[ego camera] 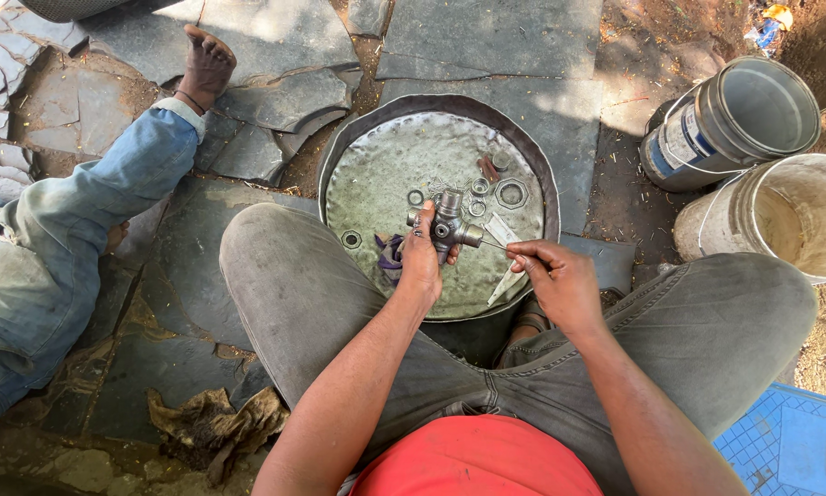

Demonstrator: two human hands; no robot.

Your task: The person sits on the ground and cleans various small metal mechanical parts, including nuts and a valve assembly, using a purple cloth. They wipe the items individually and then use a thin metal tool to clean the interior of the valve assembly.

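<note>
A cross-shaped metal joint (447,227) with round bearing caps sits at the centre of the frame, held just above a round metal tray (367,184). The left hand (421,257) wraps its grip tight around the joint's left arm. The right hand (560,280), just right of it, pinches a thin wire-like pick (494,244) between thumb and fingertips, its tip aimed at the joint's right cap.

The step in hand looks like picking or cleaning at that cap; the next move seems to call for a steady left-hand hold and a fine, guided poke.

Loose washers and rings (511,193) lie on the tray above the joint. Two buckets (753,119) stand at upper right, and another person's leg (91,193) stretches across the upper left.
</note>
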